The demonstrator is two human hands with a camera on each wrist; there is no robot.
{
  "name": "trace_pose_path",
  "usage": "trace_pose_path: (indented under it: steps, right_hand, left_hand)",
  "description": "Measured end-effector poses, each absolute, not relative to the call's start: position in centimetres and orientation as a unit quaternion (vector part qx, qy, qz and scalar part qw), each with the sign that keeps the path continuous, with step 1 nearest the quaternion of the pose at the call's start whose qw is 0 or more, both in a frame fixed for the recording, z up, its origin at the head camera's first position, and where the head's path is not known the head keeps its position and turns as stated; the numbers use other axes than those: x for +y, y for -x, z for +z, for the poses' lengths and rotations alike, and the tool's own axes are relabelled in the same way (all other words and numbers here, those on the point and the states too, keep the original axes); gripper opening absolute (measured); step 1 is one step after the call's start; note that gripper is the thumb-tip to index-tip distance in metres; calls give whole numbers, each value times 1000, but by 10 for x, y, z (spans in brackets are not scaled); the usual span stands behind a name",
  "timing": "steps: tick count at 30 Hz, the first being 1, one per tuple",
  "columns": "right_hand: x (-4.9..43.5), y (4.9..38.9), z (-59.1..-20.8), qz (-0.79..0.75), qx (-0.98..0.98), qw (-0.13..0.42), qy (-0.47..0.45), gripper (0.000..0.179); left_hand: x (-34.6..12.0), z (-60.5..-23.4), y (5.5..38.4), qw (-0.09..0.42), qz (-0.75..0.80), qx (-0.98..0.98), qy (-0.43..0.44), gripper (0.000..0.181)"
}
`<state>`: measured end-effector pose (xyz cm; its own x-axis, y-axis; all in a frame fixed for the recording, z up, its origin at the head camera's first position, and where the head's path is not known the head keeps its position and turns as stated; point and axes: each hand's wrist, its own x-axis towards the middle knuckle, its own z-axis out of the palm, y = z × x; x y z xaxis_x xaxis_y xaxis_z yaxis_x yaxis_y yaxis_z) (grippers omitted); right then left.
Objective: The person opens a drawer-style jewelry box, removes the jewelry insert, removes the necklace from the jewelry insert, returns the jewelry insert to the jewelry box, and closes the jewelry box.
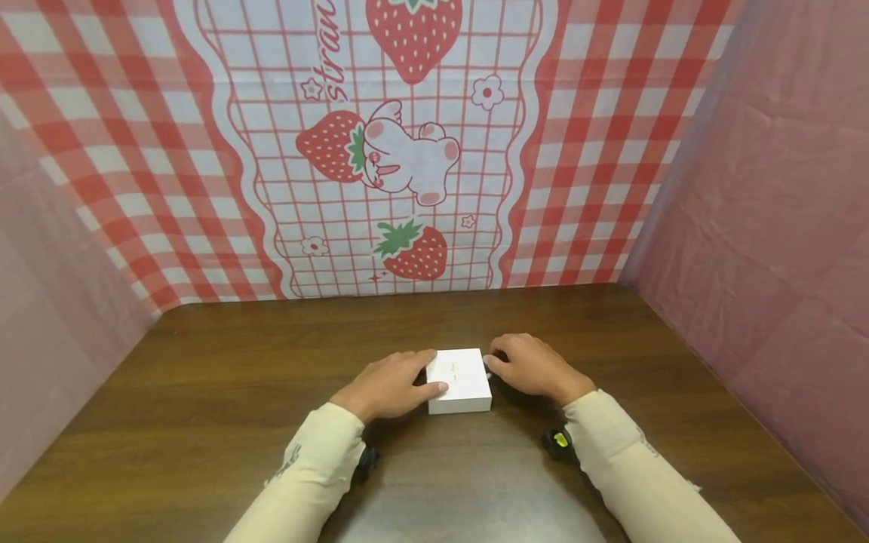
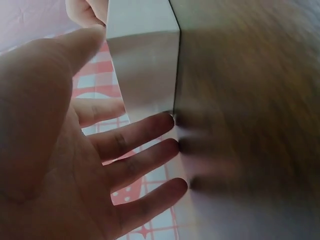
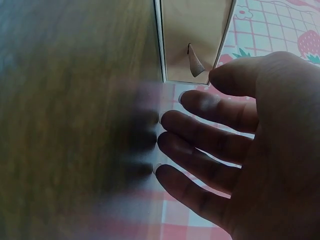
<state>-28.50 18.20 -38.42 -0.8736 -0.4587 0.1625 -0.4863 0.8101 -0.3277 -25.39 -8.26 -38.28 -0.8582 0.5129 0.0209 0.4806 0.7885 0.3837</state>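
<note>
A small white box [image 1: 468, 377] with faint gold lettering lies on the brown table between the two hands. My left hand [image 1: 392, 385] rests against its left side, thumb over the top face. In the left wrist view the left fingers [image 2: 137, 132] are spread and nearly straight beside the box's side wall [image 2: 145, 65]. At the box's right end is my right hand [image 1: 529, 366], with loosely bent fingers. The right wrist view shows a short ribbon tab [image 3: 195, 62] sticking out of that end panel [image 3: 192, 25]; the right thumb tip is right at the panel's edge, and no finger pinches the tab.
The wooden table [image 1: 271, 347] ends at a red and white checked cloth [image 1: 597, 113] with strawberry prints. Pink cloth walls [image 1: 767, 188] stand on both sides. Dark wrist devices [image 1: 558, 443] sit under both sleeves.
</note>
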Motion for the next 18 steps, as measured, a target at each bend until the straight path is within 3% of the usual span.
trace_pose_path:
  steps: [18]
  right_hand:
    - [182,286,-385,160,-956,31,-243,12]
  left_hand:
    - [-77,-369,263,89,218,931,-280,71]
